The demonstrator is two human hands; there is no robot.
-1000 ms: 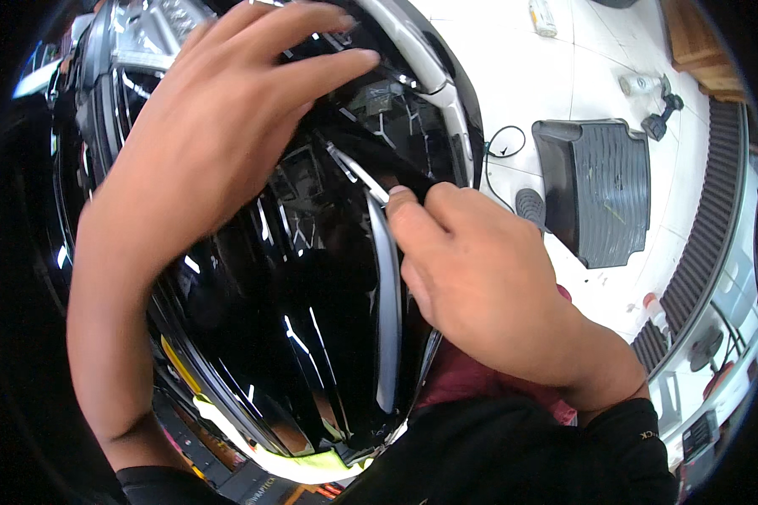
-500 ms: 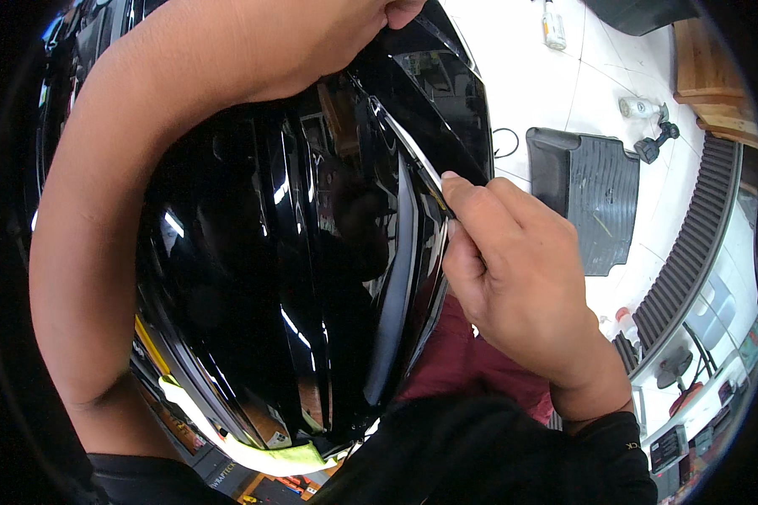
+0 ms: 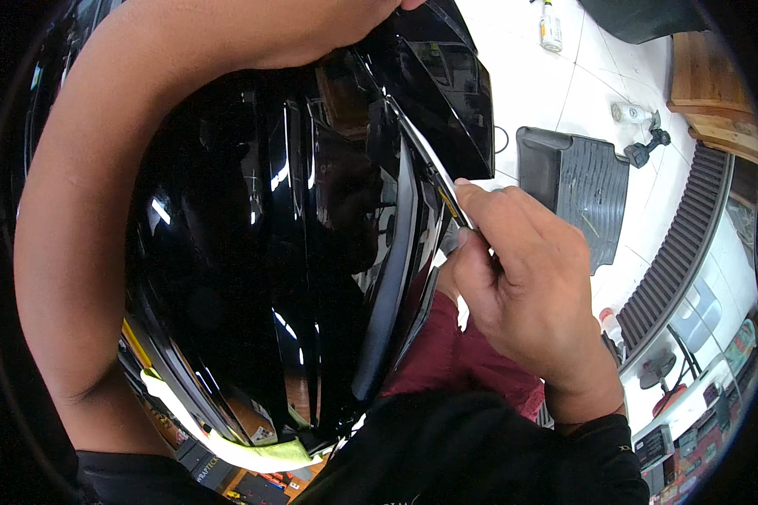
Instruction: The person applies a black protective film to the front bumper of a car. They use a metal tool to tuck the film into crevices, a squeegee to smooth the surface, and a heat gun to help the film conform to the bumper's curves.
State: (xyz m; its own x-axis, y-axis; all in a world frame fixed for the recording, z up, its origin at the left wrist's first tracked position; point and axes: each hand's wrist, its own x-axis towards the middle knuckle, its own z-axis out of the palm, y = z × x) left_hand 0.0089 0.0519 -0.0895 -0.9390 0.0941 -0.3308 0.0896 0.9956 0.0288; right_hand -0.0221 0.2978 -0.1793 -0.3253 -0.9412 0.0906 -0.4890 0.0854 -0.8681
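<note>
A large glossy black car body panel with raised ridges fills the middle. My right hand pinches, between thumb and fingers, the near end of a slim black trim strip with a bright silver edge and a small yellow mark. The strip slants from the panel's far right side down to my fingertips. My left arm curves around the panel's left side, and my left hand lies over its far edge. Its fingers are mostly cut off by the top of the picture, so their grip is hidden.
On the white tiled floor at right lie a black ridged mat, a clear bottle, a black dumbbell-shaped thing and a spray bottle. A yellow-green cloth borders the panel's near edge. Wooden furniture stands far right.
My right hand has moved slightly right and down, still pinching the strip, and more of the strip's yellow mark shows. My left hand has slipped further out past the top edge.
</note>
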